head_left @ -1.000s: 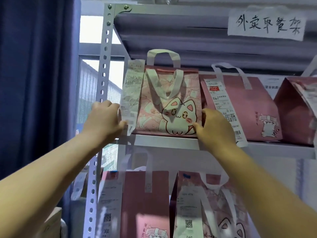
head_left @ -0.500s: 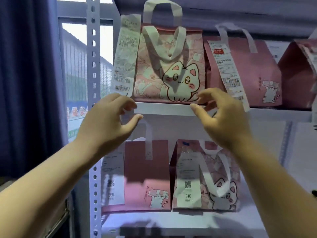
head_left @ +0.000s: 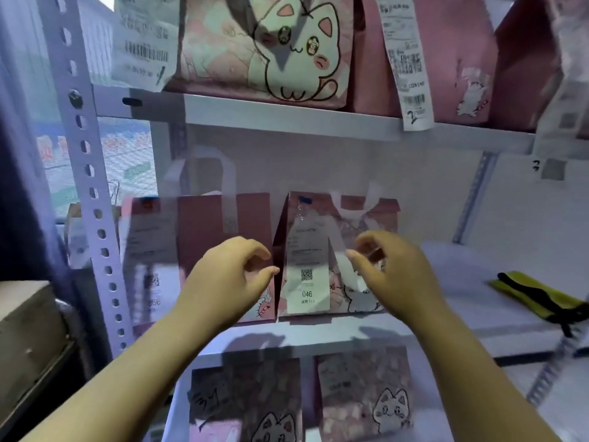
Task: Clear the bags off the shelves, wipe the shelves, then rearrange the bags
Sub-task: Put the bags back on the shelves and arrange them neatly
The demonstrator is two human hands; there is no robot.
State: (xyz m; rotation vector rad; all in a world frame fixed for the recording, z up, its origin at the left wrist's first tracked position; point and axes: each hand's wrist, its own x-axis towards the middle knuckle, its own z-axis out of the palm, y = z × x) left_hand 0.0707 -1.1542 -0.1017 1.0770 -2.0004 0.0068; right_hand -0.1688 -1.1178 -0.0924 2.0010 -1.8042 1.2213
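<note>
Both hands are held in front of the middle shelf at the centre of the frame, empty and half-curled, with nothing grasped. The left hand [head_left: 229,275] is cupped with thumb and fingers apart, in front of the plain pink paper bag with a white strap handle [head_left: 204,250]. The right hand [head_left: 392,272] mirrors it in front of the pink cat-print bag with the white "046" receipt [head_left: 322,260]. The two hands are set to either side of that receipted bag, which suggests that it is about to be gripped by its sides; whether either hand touches a bag cannot be told, since the fingers are blurred.

The two bags are stood upright and touching at the left of the white metal middle shelf [head_left: 462,317], fronts and tickets turned outward, probably so the order numbers can be read. A yellow folded cloth with a black strap [head_left: 535,298] is laid at the right of the same shelf, well apart from the bags, probably kept to hand for wiping. In the upper part of the frame a large pink cat-print bag [head_left: 264,49] and a plain pink bag with a long white receipt [head_left: 446,55] are seated on the white upper shelf [head_left: 287,119].

Much is cut off: the upper bags lose their tops at the frame edge, and the two patterned bags on the lowest shelf [head_left: 306,397] are seen only from above and partly behind the forearms. Receipt print other than "046" is too smeared to be read. A grey box at the lower left [head_left: 28,320] is only partly shown.
</note>
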